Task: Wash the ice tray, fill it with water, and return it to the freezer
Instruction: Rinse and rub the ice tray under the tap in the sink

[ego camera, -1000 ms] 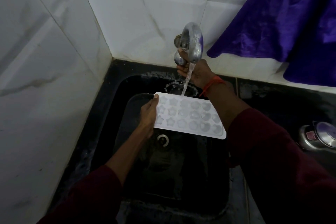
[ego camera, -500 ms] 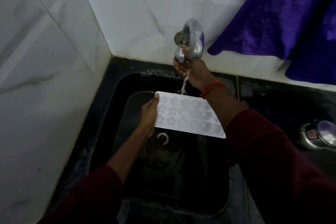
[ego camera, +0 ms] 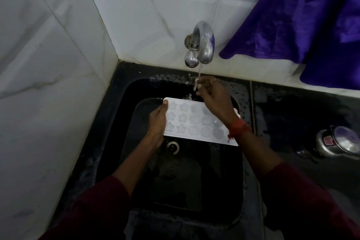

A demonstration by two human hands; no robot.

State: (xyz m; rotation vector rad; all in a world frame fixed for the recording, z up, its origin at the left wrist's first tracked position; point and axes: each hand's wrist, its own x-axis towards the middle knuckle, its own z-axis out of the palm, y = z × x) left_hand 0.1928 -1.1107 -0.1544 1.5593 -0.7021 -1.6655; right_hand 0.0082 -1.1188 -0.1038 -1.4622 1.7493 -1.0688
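A white ice tray with star and round moulds is held level over the black sink. My left hand grips its left end, thumb on top. My right hand hovers above the tray's far right part, fingers loosely curled, holding nothing, with its fingertips in the thin stream of water. That stream falls from the chrome tap on the back wall and lands near the tray's far edge. My right forearm hides part of the tray's right side.
White tiled walls close in on the left and at the back. A purple cloth hangs at the upper right. A steel pressure cooker stands on the wet black counter at the right. The sink drain lies below the tray.
My right hand has let go of the tap knob and dropped to just above the tray. The water stream has thinned. The tray and left hand have stayed in place.
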